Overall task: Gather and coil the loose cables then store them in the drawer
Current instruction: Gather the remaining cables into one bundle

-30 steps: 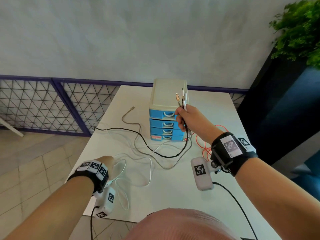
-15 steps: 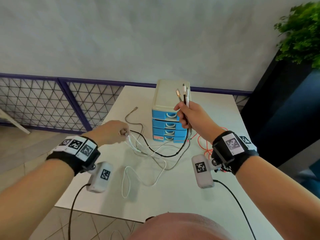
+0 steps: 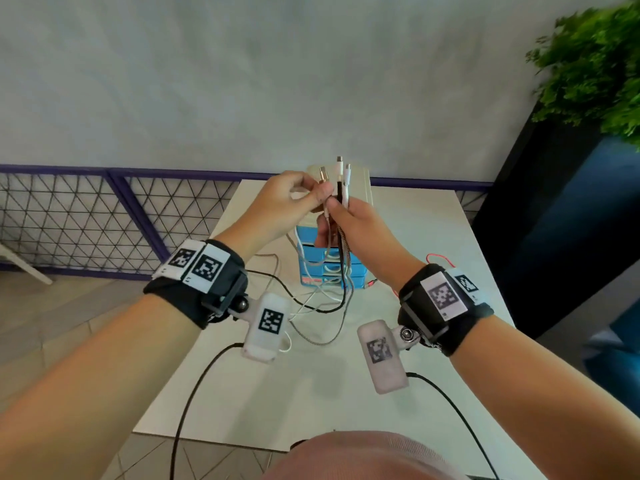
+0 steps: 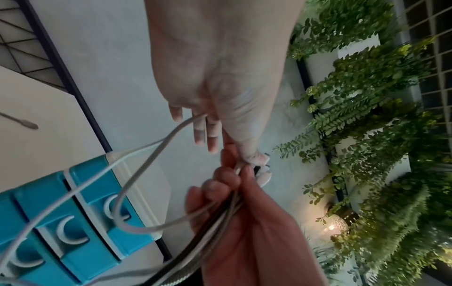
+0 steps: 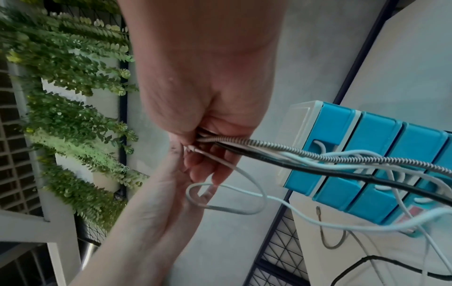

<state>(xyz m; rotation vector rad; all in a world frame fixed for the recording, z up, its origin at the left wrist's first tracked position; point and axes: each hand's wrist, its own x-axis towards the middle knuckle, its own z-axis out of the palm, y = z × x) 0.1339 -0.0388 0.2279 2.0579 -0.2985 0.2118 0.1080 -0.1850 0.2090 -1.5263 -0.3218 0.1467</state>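
Note:
My right hand (image 3: 349, 220) grips a bunch of cables (image 3: 341, 188) upright, plug ends up, in front of the beige and blue drawer unit (image 3: 330, 268). The bunch holds a braided cable (image 5: 293, 152), a black cable (image 5: 318, 170) and white ones. My left hand (image 3: 320, 195) meets it from the left and pinches a white cable (image 4: 146, 160) against the bunch. The white cable loops down below both hands. The other cables trail down onto the white table (image 3: 311, 393). All drawers (image 4: 85, 212) are closed.
A thin red cable (image 3: 440, 258) lies on the table right of the drawer unit. A purple mesh fence (image 3: 104, 216) runs behind the table. A dark planter (image 3: 554, 220) with green plants (image 3: 595, 64) stands at the right. The wrist cameras' black leads (image 3: 194, 393) hang over the near table edge.
My left hand rose from the table's left side with the white cable and came up to the bunch in my right hand. The white cable's slack lifted off the table.

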